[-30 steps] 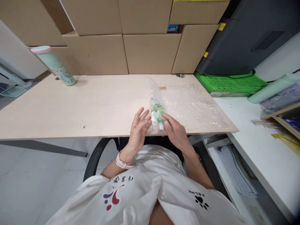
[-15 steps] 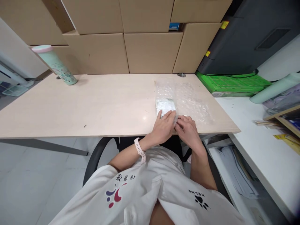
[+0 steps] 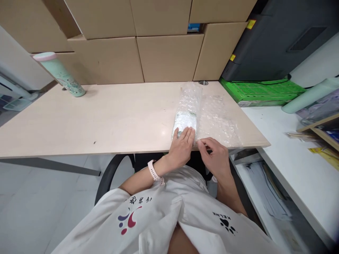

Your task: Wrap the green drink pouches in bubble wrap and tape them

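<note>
Head view: the bundle (image 3: 184,120) is lying in bubble wrap (image 3: 215,121) near the front edge of the desk (image 3: 119,121), right of its middle. The folded strip around it is running lengthwise away from the person, leaning slightly right at its far end. The left hand (image 3: 182,147) is the nearer one, resting flat over the bundle's near end, fingers straight and pointing away, apparently pressing rather than gripping. The right hand (image 3: 215,154) is sitting just beside the near right corner, thumb and forefinger tips almost meeting at the strip's edge; whether they are pinching film, I cannot tell. Loose wrap is spreading flat to the right. The front edge is passing beneath both hands, boxes (image 3: 169,58) are bounding the far side, and the widest room is stretching left, toward the tumbler (image 3: 65,77).
</note>
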`<state>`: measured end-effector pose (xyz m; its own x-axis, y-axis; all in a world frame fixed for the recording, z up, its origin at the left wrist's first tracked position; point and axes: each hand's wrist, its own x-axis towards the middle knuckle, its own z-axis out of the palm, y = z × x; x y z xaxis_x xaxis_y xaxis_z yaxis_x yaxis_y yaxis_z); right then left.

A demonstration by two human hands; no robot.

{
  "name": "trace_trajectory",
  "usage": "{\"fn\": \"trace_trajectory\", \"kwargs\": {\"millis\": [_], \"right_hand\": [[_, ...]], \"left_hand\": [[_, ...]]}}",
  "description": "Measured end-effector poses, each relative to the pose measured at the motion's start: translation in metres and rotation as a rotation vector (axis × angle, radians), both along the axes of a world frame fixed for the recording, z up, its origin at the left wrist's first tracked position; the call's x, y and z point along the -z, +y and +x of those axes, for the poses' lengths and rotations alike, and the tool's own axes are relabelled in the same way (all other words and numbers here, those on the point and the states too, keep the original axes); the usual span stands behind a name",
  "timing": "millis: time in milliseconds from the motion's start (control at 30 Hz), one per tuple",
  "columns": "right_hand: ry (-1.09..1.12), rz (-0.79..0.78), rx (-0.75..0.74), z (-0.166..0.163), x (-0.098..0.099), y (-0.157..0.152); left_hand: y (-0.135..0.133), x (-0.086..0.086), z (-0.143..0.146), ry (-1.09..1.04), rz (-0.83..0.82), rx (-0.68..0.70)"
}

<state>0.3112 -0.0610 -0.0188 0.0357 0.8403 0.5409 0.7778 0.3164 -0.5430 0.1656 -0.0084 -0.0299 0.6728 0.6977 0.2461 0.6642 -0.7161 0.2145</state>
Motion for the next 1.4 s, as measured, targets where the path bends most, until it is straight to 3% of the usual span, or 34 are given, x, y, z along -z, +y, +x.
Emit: {"fn": "trace_trajectory", "kwargs": {"millis": [133, 300, 433, 533, 667, 733, 933, 1033, 1133, 1267, 1400], "right_hand": [[-0.018, 0.029, -0.055, -0.009, 0.002, 0.008], [-0.188, -0.104, -0.08, -0.017, 0.016, 0.019], [-0.164, -0.157, -0.121, -0.018, 0.011, 0.013], [-0.06, -0.208, -0.259, -0.023, 0.001, 0.004], [0.136, -0.292, -0.498, -0.035, -0.004, 0.001], [0.199, -0.303, -0.541, -0.038, -0.002, 0.005], [0.147, -0.266, -0.416, -0.021, 0.004, 0.009], [0.175, -0.303, -0.409, -0.008, 0.005, 0.002], [0.141, -0.259, -0.355, 0.0, 0.008, -0.002], [-0.048, -0.176, -0.281, 0.003, 0.018, -0.004], [-0.196, -0.202, -0.276, 0.004, 0.022, -0.009]], "left_hand": [[0.008, -0.001, -0.012, -0.277, -0.173, 0.091], [0.027, 0.004, -0.03, -0.832, -0.343, -0.241], [0.028, -0.002, -0.035, -1.145, -0.803, -0.152], [0.014, -0.012, -0.048, -1.287, -0.914, -0.16], [-0.008, -0.018, -0.067, -1.29, -0.687, -0.134], [-0.012, -0.015, -0.07, -1.202, -0.513, -0.137], [0.004, -0.001, -0.045, -0.835, 0.093, -0.042], [0.01, 0.0, -0.021, -0.7, 0.27, -0.067], [0.012, -0.002, 0.003, -0.567, 0.306, -0.124], [0.016, -0.009, 0.029, -0.397, 0.191, -0.124], [0.023, -0.02, 0.051, -0.215, 0.103, -0.077]]}}
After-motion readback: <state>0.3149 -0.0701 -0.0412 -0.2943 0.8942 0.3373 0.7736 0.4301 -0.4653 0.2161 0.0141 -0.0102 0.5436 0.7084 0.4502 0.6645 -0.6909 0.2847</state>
